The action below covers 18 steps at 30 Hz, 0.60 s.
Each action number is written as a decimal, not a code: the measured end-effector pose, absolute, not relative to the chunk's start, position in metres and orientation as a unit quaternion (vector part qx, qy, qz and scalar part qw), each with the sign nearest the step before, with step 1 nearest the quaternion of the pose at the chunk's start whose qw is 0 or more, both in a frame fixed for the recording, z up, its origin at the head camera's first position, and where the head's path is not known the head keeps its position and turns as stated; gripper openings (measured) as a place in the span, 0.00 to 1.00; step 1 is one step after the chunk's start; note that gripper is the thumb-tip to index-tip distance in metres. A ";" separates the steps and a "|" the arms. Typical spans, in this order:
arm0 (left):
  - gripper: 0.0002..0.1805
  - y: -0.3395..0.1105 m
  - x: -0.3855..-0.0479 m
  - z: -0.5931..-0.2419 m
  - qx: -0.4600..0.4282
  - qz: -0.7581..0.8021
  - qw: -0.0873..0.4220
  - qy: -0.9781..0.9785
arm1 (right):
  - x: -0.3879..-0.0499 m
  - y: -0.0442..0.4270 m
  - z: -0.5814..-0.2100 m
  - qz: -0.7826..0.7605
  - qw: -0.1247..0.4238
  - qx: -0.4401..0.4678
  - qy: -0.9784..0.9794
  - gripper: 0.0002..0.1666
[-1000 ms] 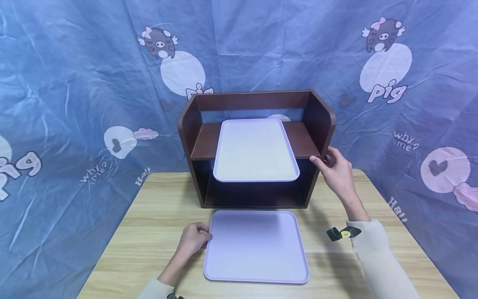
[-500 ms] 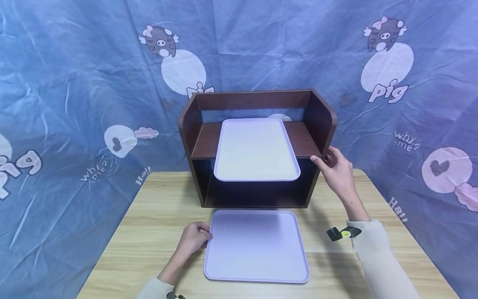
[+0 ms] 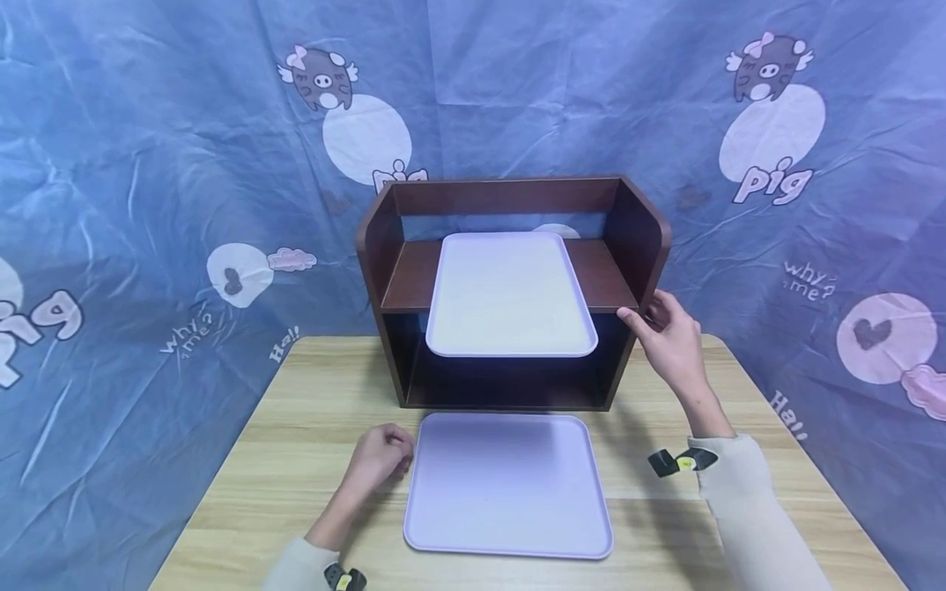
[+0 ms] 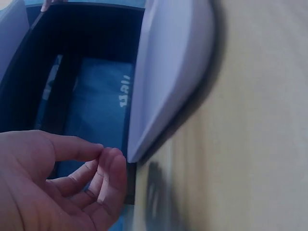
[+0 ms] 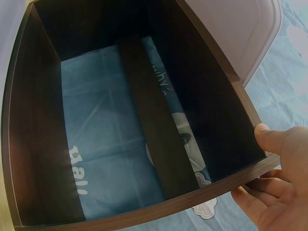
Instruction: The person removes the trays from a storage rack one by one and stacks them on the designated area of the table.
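My left hand (image 3: 378, 460) is beside the left edge of the lower lilac tray (image 3: 510, 484), which lies flat on the table. In the left wrist view its fingers are curled, thumb and fingertips together and holding nothing, close to the tray (image 4: 166, 57) but apart from it. My right hand (image 3: 674, 345) grips the right side of the dark brown shelf (image 3: 502, 197), thumb on the front edge. The right wrist view shows that hand (image 5: 284, 178) at a corner of the shelf board (image 5: 192, 195). Another lilac tray (image 3: 510, 295) lies on the upper board, jutting out past its front edge.
The wooden table (image 3: 296, 427) extends around the lower tray and the shelf. Behind and at both sides hangs a blue cloth (image 3: 502, 82) with pig prints. The shelf's lower compartment (image 3: 510, 382) is open at the front, under the overhanging tray.
My left hand has let go of the lower tray's left edge and moved slightly left and away. My right hand keeps its grip on the shelf. The head view has shifted slightly.
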State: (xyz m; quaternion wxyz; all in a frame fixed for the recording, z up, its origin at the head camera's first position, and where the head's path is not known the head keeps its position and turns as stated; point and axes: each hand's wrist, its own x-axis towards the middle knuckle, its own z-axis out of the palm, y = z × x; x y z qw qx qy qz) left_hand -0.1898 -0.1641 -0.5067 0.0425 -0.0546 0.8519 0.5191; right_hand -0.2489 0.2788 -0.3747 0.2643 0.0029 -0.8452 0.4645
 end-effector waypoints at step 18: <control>0.07 -0.145 -0.203 -0.465 -0.029 0.642 0.059 0.764 | -0.250 0.279 -0.376 0.464 0.269 -0.002 -0.844 0.36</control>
